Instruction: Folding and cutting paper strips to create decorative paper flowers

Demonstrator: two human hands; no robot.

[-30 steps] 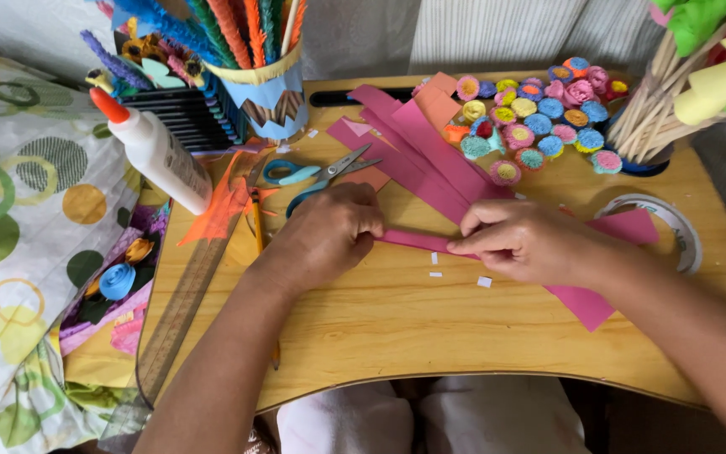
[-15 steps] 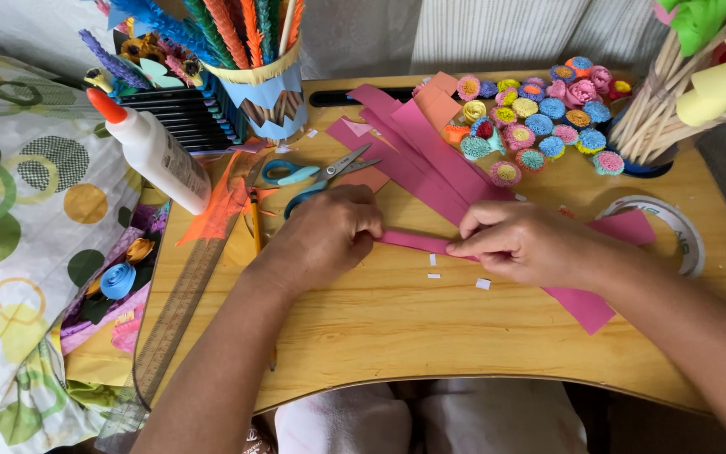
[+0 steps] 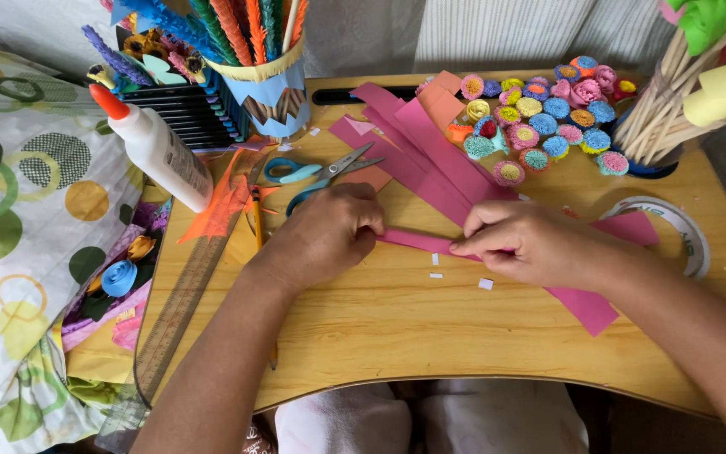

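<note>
A narrow pink paper strip point(image 3: 418, 242) lies flat across the wooden lap table point(image 3: 397, 336). My left hand point(image 3: 329, 231) pinches its left end with fingers curled. My right hand point(image 3: 531, 242) presses and pinches the strip's right part. Wider pink paper sheets point(image 3: 430, 151) lie fanned out behind the hands, and one pink piece point(image 3: 586, 307) pokes out under my right wrist. Tiny white paper bits point(image 3: 485, 284) lie just in front of the strip.
Blue-handled scissors point(image 3: 317, 172) rest behind my left hand. A glue bottle point(image 3: 157, 151), a long ruler point(image 3: 182, 307) and a pencil point(image 3: 256, 219) sit left. A cluster of rolled paper flowers point(image 3: 539, 126), a tape roll point(image 3: 682, 231), a stick holder point(image 3: 674, 109) and a decorated cup point(image 3: 266, 84) stand at the back.
</note>
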